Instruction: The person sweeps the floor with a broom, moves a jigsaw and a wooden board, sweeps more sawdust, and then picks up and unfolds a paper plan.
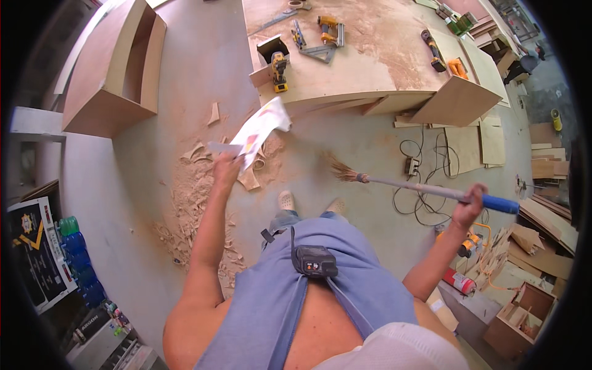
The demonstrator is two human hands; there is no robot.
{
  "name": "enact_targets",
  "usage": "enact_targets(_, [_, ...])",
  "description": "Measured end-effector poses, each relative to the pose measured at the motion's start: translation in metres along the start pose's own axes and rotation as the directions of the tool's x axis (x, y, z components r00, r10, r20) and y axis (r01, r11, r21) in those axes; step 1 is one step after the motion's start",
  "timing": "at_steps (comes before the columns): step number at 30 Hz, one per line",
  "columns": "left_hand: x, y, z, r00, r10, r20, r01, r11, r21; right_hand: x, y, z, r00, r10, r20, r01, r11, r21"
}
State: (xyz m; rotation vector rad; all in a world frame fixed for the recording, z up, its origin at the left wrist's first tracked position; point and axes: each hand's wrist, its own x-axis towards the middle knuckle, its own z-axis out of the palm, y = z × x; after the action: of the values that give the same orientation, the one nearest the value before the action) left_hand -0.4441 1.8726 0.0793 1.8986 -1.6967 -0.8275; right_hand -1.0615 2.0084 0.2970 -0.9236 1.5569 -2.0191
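My left hand (227, 165) is closed on a white printed sheet (264, 126) with red and yellow marks; whether it is paper or a plastic bag I cannot tell. The sheet hangs over a heap of sawdust and wood offcuts (197, 203) on the floor. Out to the right, my right hand (470, 205) grips a broom (414, 185) near its blue end. The broom's grey handle slants across to the left, and its straw bristles (343, 171) are at the floor in front of my shoes, apart from the heap.
Ahead stands a plywood-topped workbench (364, 71) with a nail gun (330, 31), a cordless drill (279, 71) and sawdust. Black cables (422, 206) coil around a socket box at right. A wooden cabinet (111, 80) is far left; a fire extinguisher (459, 280) lies near right.
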Motion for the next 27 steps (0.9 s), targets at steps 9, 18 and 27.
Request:
enact_targets(9, [-0.035,0.292,0.026,0.814,0.575,-0.083,-0.580,0.796,-0.174,0.010,0.087,0.041,0.956,0.158,0.245,-0.137,0.986,-0.099])
enact_targets(18, [-0.075,0.343,0.064,0.673,0.735,-0.077,-0.738,0.663,-0.126,0.048,0.074,0.023,0.938,0.169,0.302,-0.240,0.946,0.218])
enact_targets(27, [-0.087,0.292,0.081,0.679,0.732,-0.051,-0.734,0.675,-0.077,0.035,0.048,0.046,0.981,0.138,0.137,-0.148,0.987,0.069])
